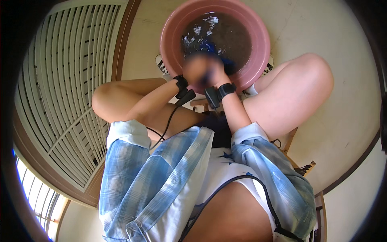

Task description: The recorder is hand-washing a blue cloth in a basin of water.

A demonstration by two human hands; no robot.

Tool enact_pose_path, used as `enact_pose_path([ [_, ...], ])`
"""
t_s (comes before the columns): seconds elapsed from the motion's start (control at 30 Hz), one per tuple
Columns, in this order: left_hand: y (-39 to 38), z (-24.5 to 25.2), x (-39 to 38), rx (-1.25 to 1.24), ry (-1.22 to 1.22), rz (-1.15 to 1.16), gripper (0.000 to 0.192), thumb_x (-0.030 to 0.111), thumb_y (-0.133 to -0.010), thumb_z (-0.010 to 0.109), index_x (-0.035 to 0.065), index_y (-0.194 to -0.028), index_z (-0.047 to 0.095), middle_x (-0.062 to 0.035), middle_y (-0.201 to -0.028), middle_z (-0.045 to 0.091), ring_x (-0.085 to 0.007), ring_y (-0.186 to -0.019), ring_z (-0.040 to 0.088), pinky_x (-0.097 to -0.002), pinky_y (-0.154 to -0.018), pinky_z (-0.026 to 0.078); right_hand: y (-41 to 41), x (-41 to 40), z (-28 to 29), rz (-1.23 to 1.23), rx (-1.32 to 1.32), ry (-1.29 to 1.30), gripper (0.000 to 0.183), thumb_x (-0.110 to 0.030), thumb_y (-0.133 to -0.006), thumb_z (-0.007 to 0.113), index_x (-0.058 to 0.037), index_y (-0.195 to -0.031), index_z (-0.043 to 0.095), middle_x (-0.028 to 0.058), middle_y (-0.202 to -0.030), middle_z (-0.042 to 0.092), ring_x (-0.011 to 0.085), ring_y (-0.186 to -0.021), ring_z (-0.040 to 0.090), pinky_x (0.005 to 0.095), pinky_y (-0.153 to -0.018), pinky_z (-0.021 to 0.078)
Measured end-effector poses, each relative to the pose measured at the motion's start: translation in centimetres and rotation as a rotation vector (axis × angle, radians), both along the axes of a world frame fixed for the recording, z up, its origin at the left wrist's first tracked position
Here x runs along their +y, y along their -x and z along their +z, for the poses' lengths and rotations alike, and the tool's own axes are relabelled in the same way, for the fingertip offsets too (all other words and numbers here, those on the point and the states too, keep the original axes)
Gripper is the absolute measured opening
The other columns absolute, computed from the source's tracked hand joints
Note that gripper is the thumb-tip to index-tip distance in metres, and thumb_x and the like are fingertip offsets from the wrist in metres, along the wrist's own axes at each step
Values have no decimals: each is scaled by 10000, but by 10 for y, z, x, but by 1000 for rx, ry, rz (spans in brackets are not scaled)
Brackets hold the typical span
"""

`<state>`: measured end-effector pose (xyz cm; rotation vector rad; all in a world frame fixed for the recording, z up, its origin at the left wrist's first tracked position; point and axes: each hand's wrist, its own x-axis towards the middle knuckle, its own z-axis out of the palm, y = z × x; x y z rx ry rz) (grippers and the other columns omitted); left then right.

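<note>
My left hand [193,69] and my right hand [218,72] are close together over the near rim of a pink plastic basin [260,42]. A blur covers both hands, so single fingers cannot be made out. Between them shows a dark blue wet cloth [206,79], which both hands appear to grip. More blue cloth [208,47] trails from the hands into murky grey-brown water [232,33] with bright reflections on it. Each wrist wears a black strap, the left one [181,83] and the right one [226,89], with a black device attached.
The basin stands on a pale floor [305,33] between my bent knees. A white slatted panel [69,75] in a brown frame is at the left. A black cable [170,121] runs from the left wrist device. Part of a wooden stool [199,103] shows beneath me.
</note>
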<state>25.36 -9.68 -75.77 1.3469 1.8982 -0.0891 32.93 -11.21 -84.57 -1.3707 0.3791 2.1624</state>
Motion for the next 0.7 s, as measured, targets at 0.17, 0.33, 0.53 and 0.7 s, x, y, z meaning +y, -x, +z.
enact_pose_path([
  [0.17,7,0,-23,-79,-67,30,448,352,-824,403,-41,-731,596,-279,-756,545,-422,-777,533,-458,-727,420,1,2,21,27,110,-33,268,-289,-841,380,-75,-881,536,99,-868,579,225,-816,552,354,-763,434],
  [0.33,23,1,-11,16,-76,198,465,365,-813,414,-65,-761,584,-293,-762,536,-400,-804,536,-438,-724,421,22,-2,38,72,39,-10,276,-296,-830,419,-68,-908,553,91,-901,589,214,-824,563,326,-744,450],
  [0.53,8,13,-14,-201,-132,144,445,345,-817,404,-54,-751,592,-299,-762,530,-428,-815,520,-443,-750,411,9,-9,21,20,55,-106,284,-277,-820,392,-55,-925,533,87,-911,570,210,-856,541,320,-768,433],
  [0.7,17,17,-26,-142,-171,209,450,345,-845,389,-57,-759,572,-284,-734,533,-406,-779,538,-449,-684,408,20,-14,43,71,44,-133,295,-261,-843,331,-59,-900,538,87,-903,568,211,-846,538,324,-772,425],
])
